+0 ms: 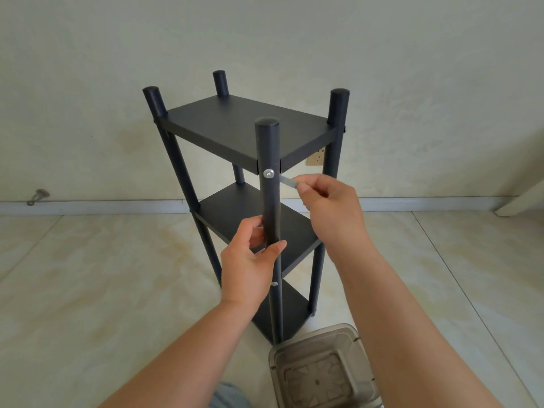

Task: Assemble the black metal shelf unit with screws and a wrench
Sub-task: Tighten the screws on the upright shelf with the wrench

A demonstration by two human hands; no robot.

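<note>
The black metal shelf unit [235, 125] stands upright on the floor with three shelves between round posts. A silver screw [268, 173] sits in the near front post [268, 148] at the top shelf's corner. My left hand [250, 260] grips that post lower down, by the middle shelf. My right hand [326, 201] pinches a small flat silver wrench [288, 181] just right of the post, a little below the screw. The wrench's tip is hidden behind the post. Another screw [275, 284] shows lower on the same post.
A brownish plastic tub [321, 366] stands on the tiled floor right in front of the shelf's base. A wall with a grey skirting board runs behind. A wall socket [315, 158] shows behind the shelf, a doorstop [38, 196] at far left.
</note>
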